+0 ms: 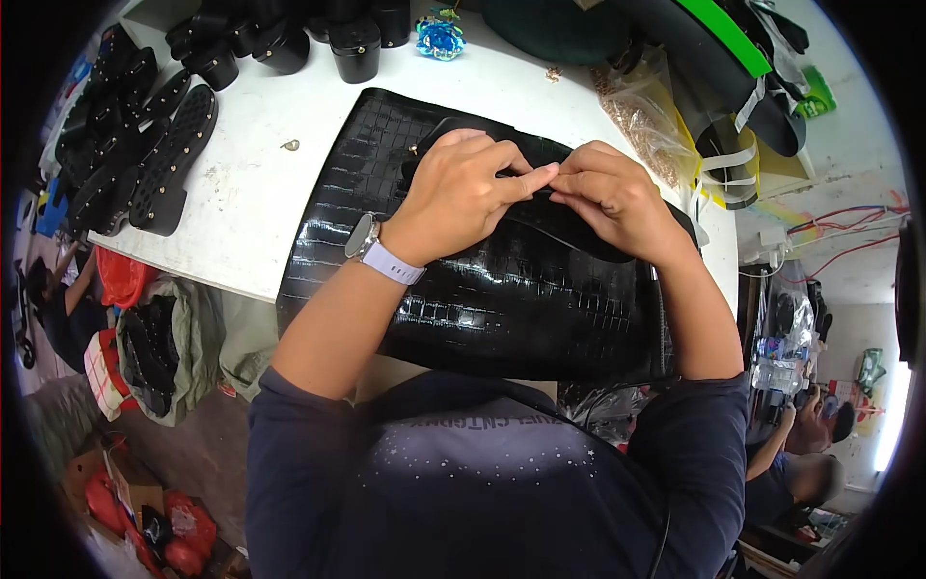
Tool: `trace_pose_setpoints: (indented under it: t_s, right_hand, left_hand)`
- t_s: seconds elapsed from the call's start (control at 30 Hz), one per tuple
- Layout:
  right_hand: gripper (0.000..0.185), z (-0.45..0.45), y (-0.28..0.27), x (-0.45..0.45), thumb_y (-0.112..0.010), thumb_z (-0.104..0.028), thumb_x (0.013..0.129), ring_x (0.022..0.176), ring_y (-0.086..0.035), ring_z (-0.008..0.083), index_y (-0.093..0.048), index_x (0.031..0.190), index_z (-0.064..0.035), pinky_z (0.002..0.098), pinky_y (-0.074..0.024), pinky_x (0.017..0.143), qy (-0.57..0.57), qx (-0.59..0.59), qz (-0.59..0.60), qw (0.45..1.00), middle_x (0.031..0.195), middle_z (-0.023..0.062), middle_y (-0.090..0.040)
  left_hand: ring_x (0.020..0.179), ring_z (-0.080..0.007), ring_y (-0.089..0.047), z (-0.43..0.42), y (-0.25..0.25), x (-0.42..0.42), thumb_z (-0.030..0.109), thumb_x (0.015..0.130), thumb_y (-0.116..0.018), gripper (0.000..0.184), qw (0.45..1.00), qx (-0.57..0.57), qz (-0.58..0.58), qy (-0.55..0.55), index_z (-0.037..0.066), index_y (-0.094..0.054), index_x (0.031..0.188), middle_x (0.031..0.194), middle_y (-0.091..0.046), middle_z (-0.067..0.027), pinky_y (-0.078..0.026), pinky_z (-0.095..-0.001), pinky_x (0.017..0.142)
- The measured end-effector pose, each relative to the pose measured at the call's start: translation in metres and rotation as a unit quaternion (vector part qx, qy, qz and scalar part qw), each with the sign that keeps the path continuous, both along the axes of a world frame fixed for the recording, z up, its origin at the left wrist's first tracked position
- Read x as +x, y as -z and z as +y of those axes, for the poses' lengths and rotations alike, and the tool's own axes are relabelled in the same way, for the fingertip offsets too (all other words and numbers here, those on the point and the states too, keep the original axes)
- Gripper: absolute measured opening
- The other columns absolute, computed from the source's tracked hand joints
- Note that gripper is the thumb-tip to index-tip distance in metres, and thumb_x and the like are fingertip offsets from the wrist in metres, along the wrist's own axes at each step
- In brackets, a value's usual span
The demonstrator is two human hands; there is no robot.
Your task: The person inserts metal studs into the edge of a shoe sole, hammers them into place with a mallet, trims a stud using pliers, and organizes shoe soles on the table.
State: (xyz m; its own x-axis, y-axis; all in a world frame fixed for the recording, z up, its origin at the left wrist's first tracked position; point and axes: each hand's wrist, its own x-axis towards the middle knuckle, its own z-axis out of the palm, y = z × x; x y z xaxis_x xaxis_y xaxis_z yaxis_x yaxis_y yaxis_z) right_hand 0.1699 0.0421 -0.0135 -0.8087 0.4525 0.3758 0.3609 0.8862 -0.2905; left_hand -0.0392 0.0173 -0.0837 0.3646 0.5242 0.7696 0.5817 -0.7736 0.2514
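Observation:
A glossy black crocodile-patterned sheet (463, 323) lies over the front edge of the white table. On it rests a smooth black piece (569, 230), partly covered by both hands. My left hand (470, 188), with a watch on its wrist, is closed, thumb and index finger pinched at the black piece. My right hand (614, 198) is closed too, its fingertips meeting the left thumb tip. What sits between the fingertips is too small to make out.
Black studded soles (174, 159) are piled on the white table (256, 193) at left, heeled ones (355, 50) at the back. A blue flower (441, 39) and a bag of small brass-coloured parts (641, 121) stand behind. Other people are at both sides.

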Motion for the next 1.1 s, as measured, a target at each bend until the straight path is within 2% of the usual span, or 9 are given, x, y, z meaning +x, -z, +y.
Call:
trace_pose_setpoints:
  t_s: [0.07,0.17,0.27,0.43,0.53,0.77,0.97,1.0,1.1]
  right_hand:
    - [0.016,-0.001,-0.002,0.000,-0.073,-0.002,0.072,0.079,-0.060,0.0280,-0.067,0.087,-0.0001,0.0350,-0.0491,0.070,0.007,0.001,-0.008,1.000,0.084,0.0103,-0.063]
    - [0.016,0.011,-0.014,0.008,-0.071,-0.007,0.077,0.081,-0.061,0.0257,-0.068,0.091,0.0006,0.0330,-0.0493,0.073,-0.003,-0.122,0.011,0.993,0.086,0.0103,-0.066]
    - [0.018,0.062,-0.006,0.023,-0.067,-0.012,0.084,0.077,-0.060,0.0125,-0.069,0.095,0.0021,0.0267,-0.0472,0.071,0.189,-0.172,0.113,0.960,0.085,0.0049,-0.069]
    - [0.016,0.175,0.074,0.040,-0.067,-0.010,0.084,0.068,-0.057,0.0088,-0.067,0.096,0.0011,0.0225,-0.0464,0.063,0.346,-0.329,0.137,0.868,0.081,0.0026,-0.064]
    - [0.015,0.210,0.106,0.027,-0.067,-0.008,0.084,0.065,-0.056,0.0082,-0.067,0.096,0.0008,0.0227,-0.0461,0.061,0.397,-0.294,0.136,0.859,0.078,0.0026,-0.064]
    - [0.008,0.225,0.121,0.008,-0.068,-0.013,0.078,0.075,-0.066,0.0222,-0.071,0.084,-0.0069,0.0328,-0.0505,0.071,0.487,-0.200,0.104,0.844,0.078,0.0120,-0.069]
    - [0.008,0.215,0.106,0.017,-0.064,-0.013,0.080,0.072,-0.066,0.0209,-0.067,0.081,-0.0053,0.0333,-0.0509,0.069,0.445,-0.180,0.072,0.874,0.076,0.0127,-0.068]
    - [0.008,0.218,0.105,0.023,-0.063,-0.010,0.081,0.070,-0.065,0.0172,-0.065,0.081,-0.0020,0.0296,-0.0510,0.066,0.410,-0.288,0.121,0.857,0.076,0.0107,-0.068]
    - [0.009,0.159,0.052,0.018,-0.063,-0.007,0.084,0.071,-0.062,0.0122,-0.064,0.085,0.0022,0.0244,-0.0500,0.065,0.286,-0.367,0.244,0.851,0.080,0.0067,-0.067]
  left_hand:
    - [0.070,-0.0185,-0.056,-0.003,-0.002,0.001,0.012,0.073,-0.072,0.036,1.000,-0.016,-0.001,-0.008,0.021,-0.071,0.108,0.081,-0.061,0.0013,-0.045,-0.0333,0.075]
    - [0.073,-0.0165,-0.058,-0.003,-0.002,0.002,0.008,0.077,-0.067,0.031,1.000,-0.002,0.002,-0.018,0.020,-0.071,0.105,0.080,-0.061,0.0030,-0.047,-0.0373,0.084]
    - [0.073,-0.0161,-0.058,-0.004,-0.005,0.002,0.009,0.078,-0.066,0.028,1.000,0.004,0.017,-0.016,0.019,-0.071,0.103,0.080,-0.061,0.0031,-0.046,-0.0424,0.091]
    - [0.074,-0.0171,-0.059,-0.007,-0.007,-0.001,0.007,0.079,-0.064,0.027,1.000,-0.004,0.010,0.011,0.018,-0.070,0.102,0.082,-0.061,0.0018,-0.045,-0.0486,0.094]
    - [0.077,-0.0154,-0.061,-0.008,-0.008,-0.006,0.011,0.075,-0.070,0.029,0.999,-0.007,0.042,-0.005,0.019,-0.071,0.103,0.085,-0.064,0.0028,-0.045,-0.0495,0.096]
    - [0.077,-0.0151,-0.062,-0.007,-0.008,-0.009,0.009,0.072,-0.071,0.035,0.999,-0.023,0.036,-0.008,0.019,-0.069,0.106,0.084,-0.064,0.0033,-0.044,-0.0520,0.098]
    - [0.079,-0.0143,-0.061,-0.011,-0.015,-0.010,0.017,0.072,-0.075,0.036,0.998,-0.051,0.027,-0.005,0.018,-0.069,0.108,0.085,-0.063,0.0040,-0.034,-0.0560,0.105]
    - [0.079,-0.0141,-0.061,-0.011,-0.015,-0.010,0.018,0.072,-0.075,0.038,0.998,-0.048,0.041,-0.010,0.018,-0.069,0.110,0.085,-0.063,0.0041,-0.032,-0.0572,0.105]
    - [0.079,-0.0144,-0.060,-0.011,-0.014,-0.009,0.019,0.073,-0.075,0.041,0.998,-0.041,0.050,-0.018,0.018,-0.067,0.113,0.086,-0.063,0.0043,-0.031,-0.0579,0.106]
